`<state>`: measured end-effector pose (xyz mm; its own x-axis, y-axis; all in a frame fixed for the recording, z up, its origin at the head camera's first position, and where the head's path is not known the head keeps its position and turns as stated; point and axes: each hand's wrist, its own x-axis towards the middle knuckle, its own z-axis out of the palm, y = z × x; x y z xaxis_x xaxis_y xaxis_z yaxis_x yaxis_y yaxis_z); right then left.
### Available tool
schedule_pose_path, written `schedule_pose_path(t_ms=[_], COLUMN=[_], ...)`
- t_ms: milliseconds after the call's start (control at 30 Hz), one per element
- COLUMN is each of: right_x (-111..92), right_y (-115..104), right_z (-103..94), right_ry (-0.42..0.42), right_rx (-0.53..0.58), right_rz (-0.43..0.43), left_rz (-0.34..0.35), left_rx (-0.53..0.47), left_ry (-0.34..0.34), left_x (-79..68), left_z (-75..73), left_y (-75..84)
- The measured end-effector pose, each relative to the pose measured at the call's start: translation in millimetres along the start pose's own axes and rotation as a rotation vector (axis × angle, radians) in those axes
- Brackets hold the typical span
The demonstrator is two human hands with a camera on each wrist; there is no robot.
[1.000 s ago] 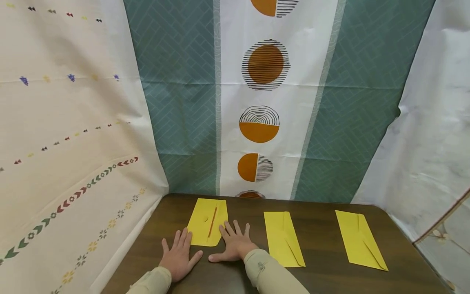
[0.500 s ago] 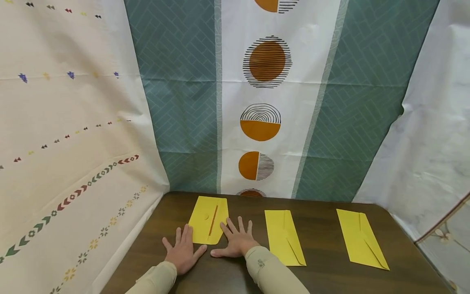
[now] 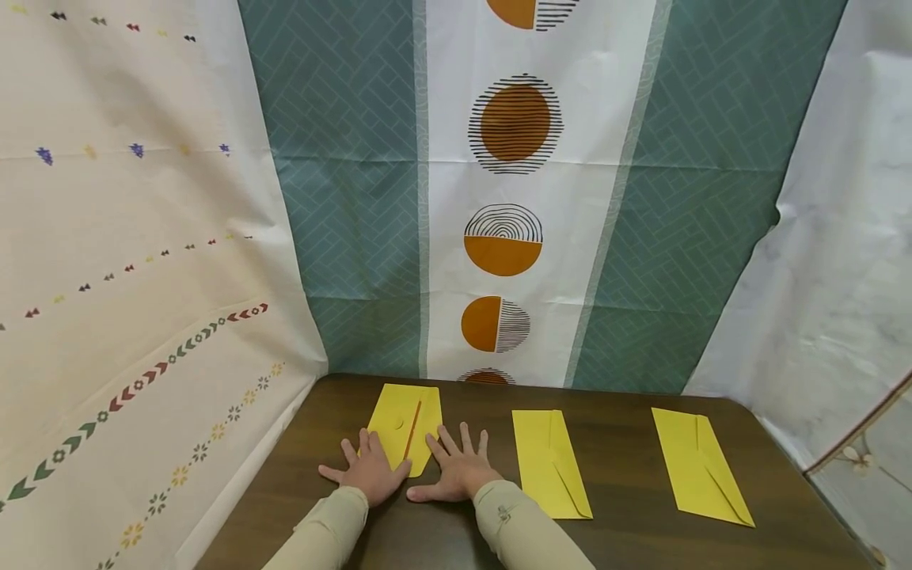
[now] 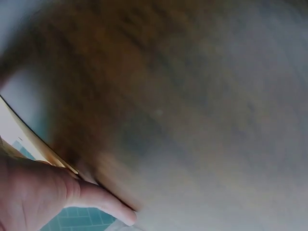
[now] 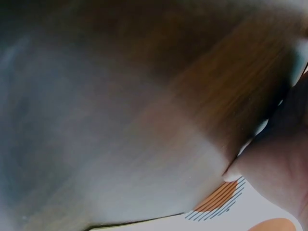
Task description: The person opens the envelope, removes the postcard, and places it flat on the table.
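On the left part of the dark wooden table lies a yellow envelope [image 3: 399, 412] with a small semicircular mark and a thin reddish-brown strip along it. My left hand [image 3: 374, 473] lies with spread fingers over its lower left corner, the thumb pointing right across the near edge. Beside its lower right edge my right hand [image 3: 459, 471] is spread flat, the index fingertip right at the paper. In the left wrist view the left thumb [image 4: 103, 199] stretches out along the table surface. Part of the right hand [image 5: 279, 154] shows at the edge of the right wrist view.
Two more yellow envelopes lie on the table [image 3: 627, 475]: a middle envelope [image 3: 552, 463] right of my right hand, and a far right envelope [image 3: 701, 467]. A patterned cloth [image 3: 499, 182] hangs behind the table, with pale cloth [image 3: 178, 356] along the left side.
My left hand has moved right and slightly up, from the envelope's left edge onto its lower left corner. My right hand stays almost in place.
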<state>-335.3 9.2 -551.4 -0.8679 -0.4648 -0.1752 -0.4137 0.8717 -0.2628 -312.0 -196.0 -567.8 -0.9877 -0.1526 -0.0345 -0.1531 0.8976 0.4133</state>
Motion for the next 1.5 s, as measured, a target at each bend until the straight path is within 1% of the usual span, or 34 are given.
schedule_pose_path(t_ms=[233, 433, 567, 767, 933, 1067, 1200, 1367, 1500], right_x=[-0.8, -0.1, 2.8, 6.2, 12.4, 12.3, 11.6, 14.0, 18.1], right_y=[-1.7, 0.0, 3.2, 3.4, 3.5, -1.5, -7.9, -13.2, -14.6], right_z=[-0.6, -0.9, 2.7, 2.8, 2.5, -0.4, 1.2, 1.5, 2.0], right_ry=[0.000, 0.003, 0.002, 0.009, 0.009, 0.041, 0.093, 0.139, 0.144], right_rx=[-0.004, -0.001, 0.009, 0.016, 0.005, -0.034, -0.123, -0.227, -0.243], right_rz=[-0.005, -0.004, -0.018, -0.028, -0.029, -0.049, -0.063, -0.081, -0.101], left_rz=[-0.007, 0.031, 0.054, 0.072, 0.090, 0.093, 0.089, 0.094, 0.088], left_rx=[0.049, 0.149, 0.187, 0.213, 0.247, 0.248, 0.228, 0.241, 0.248], left_ry=[0.004, 0.007, 0.020, 0.018, 0.035, 0.042, 0.043, 0.053, 0.062], left_x=[3.3, 1.5, 0.5, -1.3, -0.7, -1.3, 0.4, 4.9, 6.3], left_z=[7.3, 11.5, 11.1, 6.0, 8.3, 11.6, 15.2, 18.0, 17.4], left_y=[-1.6, 0.7, 2.9, 6.0, 4.8, 2.6, 0.9, -0.1, -1.1])
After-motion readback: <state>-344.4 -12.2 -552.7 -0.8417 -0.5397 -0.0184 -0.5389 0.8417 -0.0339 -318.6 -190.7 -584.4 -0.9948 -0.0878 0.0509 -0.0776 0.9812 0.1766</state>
